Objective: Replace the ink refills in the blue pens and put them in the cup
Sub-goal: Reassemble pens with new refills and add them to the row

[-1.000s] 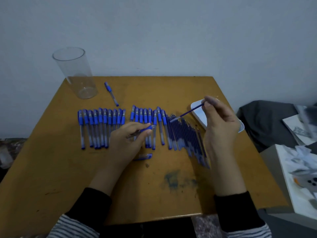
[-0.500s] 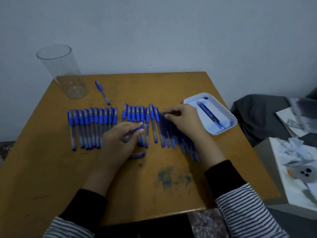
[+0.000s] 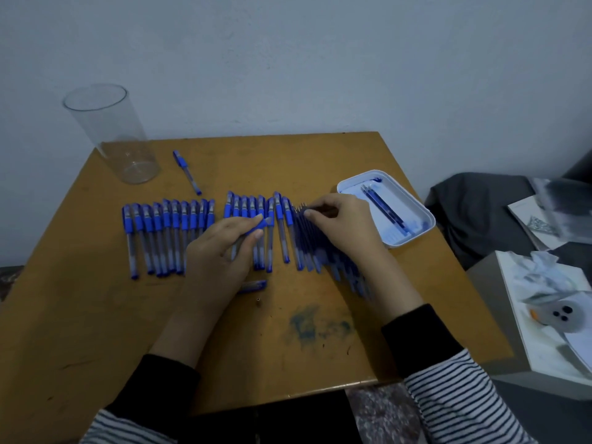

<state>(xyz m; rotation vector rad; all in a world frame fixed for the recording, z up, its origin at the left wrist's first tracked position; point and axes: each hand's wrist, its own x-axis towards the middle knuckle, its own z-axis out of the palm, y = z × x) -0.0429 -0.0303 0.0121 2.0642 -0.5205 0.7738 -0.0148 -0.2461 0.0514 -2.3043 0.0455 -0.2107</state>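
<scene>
The left hand [image 3: 221, 251] gripped a pen [image 3: 260, 226], fingers curled round its barrel, above the pen rows [image 3: 166, 232]. At its 3 o'clock, the right hand [image 3: 342, 225] pinched a refill [image 3: 304, 207]. On the table [image 3: 96, 315], the tray [image 3: 426, 216] stood at 2 o'clock and the cup [image 3: 112, 136] at 11 o'clock.

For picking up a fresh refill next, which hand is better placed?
Right. The right hand lies over the row of loose refills, thumb and finger pinching one refill at its top end. The left hand is occupied: it grips a pen barrel, which the refill would probably go into.
</scene>
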